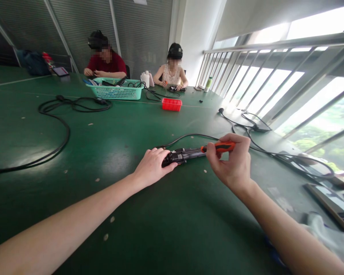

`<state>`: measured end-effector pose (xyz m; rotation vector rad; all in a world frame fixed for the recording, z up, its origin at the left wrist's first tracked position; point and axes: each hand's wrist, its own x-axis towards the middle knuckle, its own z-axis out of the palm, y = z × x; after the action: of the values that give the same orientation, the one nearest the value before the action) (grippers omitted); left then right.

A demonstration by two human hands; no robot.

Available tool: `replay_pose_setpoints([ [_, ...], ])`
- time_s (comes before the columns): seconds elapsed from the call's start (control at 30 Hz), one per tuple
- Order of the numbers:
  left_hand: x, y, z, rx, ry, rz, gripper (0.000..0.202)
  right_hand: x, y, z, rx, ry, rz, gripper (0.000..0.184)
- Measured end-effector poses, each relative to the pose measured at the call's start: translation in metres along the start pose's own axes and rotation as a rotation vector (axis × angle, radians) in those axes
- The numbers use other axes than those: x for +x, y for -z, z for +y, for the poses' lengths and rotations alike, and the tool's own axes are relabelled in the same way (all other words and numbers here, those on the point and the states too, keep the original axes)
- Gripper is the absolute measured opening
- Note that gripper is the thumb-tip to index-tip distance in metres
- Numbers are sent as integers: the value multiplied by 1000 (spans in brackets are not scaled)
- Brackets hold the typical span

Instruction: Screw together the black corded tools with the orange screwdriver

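Note:
A long black device with a cord, perhaps a hair-styling iron point(179, 156), lies on the green table in front of me. My left hand point(153, 164) wraps over its left end, thumb on the near side, pressing it to the table. My right hand point(232, 160) grips an orange-and-black screwdriver point(225, 146), held almost level. The shaft of the screwdriver points left along the device; my fingers and the blur hide where its tip touches. A thin black cord point(192, 134) runs behind the device toward my right hand.
A red compartment box point(172, 104) and a mint basket of tools point(117, 91) stand further back. Black cables point(65, 130) coil at left, and another cable point(255, 141) lies at right near the railing point(260, 68). Two people point(107, 63) sit across the table point(126, 236).

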<state>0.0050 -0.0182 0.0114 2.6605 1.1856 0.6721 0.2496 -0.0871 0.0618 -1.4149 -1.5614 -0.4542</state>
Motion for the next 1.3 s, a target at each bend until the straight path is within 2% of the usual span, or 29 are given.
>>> replay_pose_setpoints([
  [0.27, -1, 3, 5, -8, -15, 6, 39, -3, -5, 1, -31, 52, -38, 35],
  [0.4, -1, 3, 4, -58, -9, 7, 38, -4, -5, -2, 100, 160, -72, 30],
  [0.5, 0, 3, 4, -86, -13, 0, 39, -5, -3, -4, 136, 175, -127, 34],
  [0.63, 0, 5, 5, -87, 4, -19, 41, -3, 1, -7, -22, 118, -27, 32],
  [0.73, 0, 6, 6, -90, 7, -29, 38, -5, 4, -12, 95, 131, 25, 28],
  [0.83, 0, 6, 6, -86, 5, -32, 36, -11, 3, -20, 168, 167, -20, 27],
  [0.97, 0, 6, 7, -91, 7, -24, 36, -16, -3, -26, 134, 231, -101, 22],
  [1.17, 0, 7, 9, -107, 9, -27, 35, -16, -6, -23, 141, 314, -96, 27],
  [1.3, 0, 8, 9, -111, 26, -41, 36, -17, -4, -24, 104, 299, -83, 26],
])
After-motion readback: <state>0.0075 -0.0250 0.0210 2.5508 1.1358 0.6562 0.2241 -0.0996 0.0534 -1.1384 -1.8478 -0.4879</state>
